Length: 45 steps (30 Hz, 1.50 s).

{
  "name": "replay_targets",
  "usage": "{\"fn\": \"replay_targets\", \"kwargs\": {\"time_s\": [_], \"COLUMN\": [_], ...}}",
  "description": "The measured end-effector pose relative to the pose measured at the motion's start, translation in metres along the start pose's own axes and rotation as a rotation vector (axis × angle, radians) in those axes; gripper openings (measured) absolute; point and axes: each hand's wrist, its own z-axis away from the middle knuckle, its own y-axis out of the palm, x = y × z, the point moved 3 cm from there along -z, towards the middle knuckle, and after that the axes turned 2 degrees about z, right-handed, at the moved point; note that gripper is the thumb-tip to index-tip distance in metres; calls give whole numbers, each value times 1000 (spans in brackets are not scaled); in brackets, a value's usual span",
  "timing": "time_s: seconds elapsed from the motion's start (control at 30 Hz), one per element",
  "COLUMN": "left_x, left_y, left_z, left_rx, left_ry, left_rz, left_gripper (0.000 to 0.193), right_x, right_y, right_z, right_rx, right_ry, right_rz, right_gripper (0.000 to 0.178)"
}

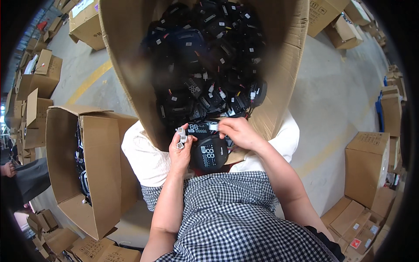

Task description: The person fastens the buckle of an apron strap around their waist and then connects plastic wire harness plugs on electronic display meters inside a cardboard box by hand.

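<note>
My left hand [179, 153] is closed around several small white plastic connectors [182, 138], which stick out past the fingertips. To its right, my right hand [239, 132] pinches a small white piece [213, 127] that looks like another connector. Below and between the hands, a black display unit [210, 153] with white printed symbols lies at the near edge of the large carton, over my lap. Another black display unit [197, 129] lies just beyond it, under the right hand's white piece. Whether the left fingers also touch that unit is hidden.
The large open carton [286, 65] stands between my knees, piled with black display units [209, 48] and wires with white plugs. An open carton [104, 170] holding dark parts stands on the left. More cartons [366, 166] line the right. A person's dark-clothed leg [32, 179] shows far left.
</note>
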Motion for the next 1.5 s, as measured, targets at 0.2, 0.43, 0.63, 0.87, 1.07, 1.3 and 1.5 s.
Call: {"fn": "replay_targets", "kwargs": {"time_s": [0.2, 0.43, 0.63, 0.87, 1.07, 1.3, 1.5], "left_x": [5, -10, -5, -15, -122, -294, -267], "left_y": [2, 6, 4, -2, -32, -242, -366], "left_z": [-2, 1, -3, -2, 46, 98, 43], "left_rx": [-50, -70, -13, -81, -147, -480, -766], "left_ry": [208, 366, 301, 92, 532, 988, 643], "left_rz": [-309, -784, -723, -132, 32, -91, -594], "left_gripper": [34, 52, 53, 28, 35, 42, 36], "right_x": [27, 3, -26, -77, -139, -156, -151], "right_y": [30, 42, 43, 0, 2, 14, 5], "right_z": [-40, -68, -65, -23, -7, -44, -15], "right_rx": [25, 358, 256, -377, -508, -422, -554], "right_ry": [-35, 254, 86, 340, 621, 604, 534], "right_rz": [194, 12, 165, -100, -483, -352, -237], "right_gripper": [33, 23, 26, 26, 25, 23, 24]}}
